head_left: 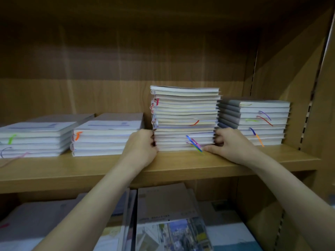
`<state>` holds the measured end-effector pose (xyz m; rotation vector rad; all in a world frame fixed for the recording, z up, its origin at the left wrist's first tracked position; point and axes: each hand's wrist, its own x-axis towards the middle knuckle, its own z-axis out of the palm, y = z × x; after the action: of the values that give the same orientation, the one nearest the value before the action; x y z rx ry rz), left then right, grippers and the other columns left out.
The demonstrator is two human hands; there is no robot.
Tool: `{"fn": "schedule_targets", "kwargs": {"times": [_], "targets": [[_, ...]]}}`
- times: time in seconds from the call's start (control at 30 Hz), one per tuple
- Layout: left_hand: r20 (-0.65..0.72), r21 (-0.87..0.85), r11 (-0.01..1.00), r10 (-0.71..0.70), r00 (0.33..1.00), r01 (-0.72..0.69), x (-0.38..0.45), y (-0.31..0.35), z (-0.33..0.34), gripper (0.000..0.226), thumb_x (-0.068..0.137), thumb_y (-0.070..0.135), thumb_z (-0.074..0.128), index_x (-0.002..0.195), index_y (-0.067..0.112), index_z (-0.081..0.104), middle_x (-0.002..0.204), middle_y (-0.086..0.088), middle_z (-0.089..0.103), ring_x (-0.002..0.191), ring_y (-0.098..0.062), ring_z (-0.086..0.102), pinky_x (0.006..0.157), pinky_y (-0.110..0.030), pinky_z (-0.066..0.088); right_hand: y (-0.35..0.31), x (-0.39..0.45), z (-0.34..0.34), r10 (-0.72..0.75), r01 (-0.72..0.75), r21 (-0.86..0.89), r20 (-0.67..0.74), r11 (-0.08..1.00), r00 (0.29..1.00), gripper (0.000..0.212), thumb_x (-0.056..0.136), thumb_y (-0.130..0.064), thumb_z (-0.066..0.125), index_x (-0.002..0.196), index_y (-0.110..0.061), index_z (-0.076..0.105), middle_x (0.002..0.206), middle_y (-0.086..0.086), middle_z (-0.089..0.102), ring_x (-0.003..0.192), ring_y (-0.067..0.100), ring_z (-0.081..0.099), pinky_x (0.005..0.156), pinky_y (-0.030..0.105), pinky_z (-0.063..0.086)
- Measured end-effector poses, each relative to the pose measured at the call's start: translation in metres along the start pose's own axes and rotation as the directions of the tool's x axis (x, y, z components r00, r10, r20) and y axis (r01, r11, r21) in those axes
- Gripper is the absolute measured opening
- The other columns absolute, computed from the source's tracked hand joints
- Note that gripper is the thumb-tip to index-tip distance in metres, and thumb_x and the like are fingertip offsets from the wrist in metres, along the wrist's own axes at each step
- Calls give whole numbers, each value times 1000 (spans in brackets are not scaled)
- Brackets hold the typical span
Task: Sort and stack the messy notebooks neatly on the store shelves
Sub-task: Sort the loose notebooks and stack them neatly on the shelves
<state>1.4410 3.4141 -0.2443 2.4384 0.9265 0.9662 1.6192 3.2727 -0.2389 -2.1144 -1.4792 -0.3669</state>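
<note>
Holding 4 notebook stacks, shelf [181,165] has hands gripping tallest stack [186,120].

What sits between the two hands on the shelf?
The tallest notebook stack, in the head view: left hand at its left side, right hand at its right.

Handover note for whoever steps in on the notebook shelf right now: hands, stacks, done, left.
Left hand: fingers curled against the left side of the tallest notebook stack, near its base.
Right hand: fingers on the stack's right side, thumb along its bottom front edge.
Shelf holds four stacks: two low ones, far left and left of centre, the tall one, and a grey-spined stack on the right.
Done: all four sit upright in a row.
Left: the tall stack's edges are uneven, so square it up. The lower shelf holds loosely laid books, probably unsorted.
</note>
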Motion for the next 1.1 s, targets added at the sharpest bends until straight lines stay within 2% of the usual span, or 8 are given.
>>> {"fn": "schedule_targets", "kwargs": {"times": [0.17, 0.3, 0.37, 0.43, 0.57, 0.7, 0.9, 1.1], "targets": [[-18, 39, 999, 2, 1000, -2, 1, 0, 1, 7, 87, 7, 57, 86, 13, 58, 100, -11, 66, 98, -27, 59, 79, -28, 43, -5, -1, 1, -19, 5, -163, -86, 987, 996, 44, 85, -41, 66, 63, -23, 33, 66, -5, 44, 75, 17, 43, 55, 29, 21], [-13, 39, 998, -47, 999, 47, 0, 1, 0, 11, 87, 6, 55, 78, 14, 55, 95, -12, 65, 97, -29, 59, 80, -30, 44, -8, -4, 2, 20, -33, -190, -70, 981, 997, 34, 86, -39, 64, 70, -18, 43, 79, 2, 51, 93, 24, 54, 61, 25, 21], [-25, 23, 999, -34, 999, 35, -1, 3, -1, 7, 85, 6, 56, 86, 13, 58, 97, -11, 67, 99, -30, 59, 83, -34, 47, -5, -6, 0, 91, -92, -21, -65, 995, 994, 29, 83, -34, 70, 95, -10, 58, 89, 7, 64, 98, 22, 59, 63, 23, 27], [-63, -30, 999, -15, 998, 13, -9, 1, -4, 30, 85, 9, 60, 115, 13, 58, 108, -8, 67, 105, -26, 60, 88, -35, 47, -7, -10, -2, 162, -150, 279, -20, 949, 987, 41, 75, -29, 78, 107, -13, 58, 96, 6, 66, 92, 14, 59, 67, 21, 34], [-110, -489, 861, 96, 989, -138, -16, 4, -7, 66, 85, 20, 68, 142, 17, 35, 130, 5, 56, 120, -11, 54, 103, -32, 43, -19, -17, -2, 218, -102, 796, -38, 596, 975, 64, 79, -28, 70, 134, -25, 38, 128, -1, 56, 111, 6, 51, 92, 21, 46], [-113, -616, 777, 81, 990, -134, -1, 14, -5, 35, 92, 28, 58, 125, 26, 52, 117, 10, 63, 114, -12, 57, 101, -36, 45, -35, -7, 7, 277, -78, 797, -114, 599, 954, 72, 89, -48, 52, 149, -25, 20, 139, -14, 41, 127, 5, 37, 106, 26, 28], [-155, -599, 773, 141, 978, -207, 12, 9, 1, 52, 94, 28, 53, 143, 26, 36, 129, 11, 57, 119, -7, 52, 103, -31, 43, -39, 9, 11, 252, -32, 771, -169, 636, 953, 86, 81, -53, 51, 151, -27, 7, 137, -18, 39, 128, 3, 36, 110, 27, 29], [-178, -582, 793, 95, 979, -183, 22, 12, 3, 48, 91, 21, 60, 137, 24, 47, 119, 8, 63, 111, -9, 58, 99, -30, 47, -31, 18, 14, 244, -5, 778, -190, 628, 951, 63, 94, -39, 46, 148, -21, 20, 128, -15, 48, 117, -1, 42, 94, 15, 30]]}}
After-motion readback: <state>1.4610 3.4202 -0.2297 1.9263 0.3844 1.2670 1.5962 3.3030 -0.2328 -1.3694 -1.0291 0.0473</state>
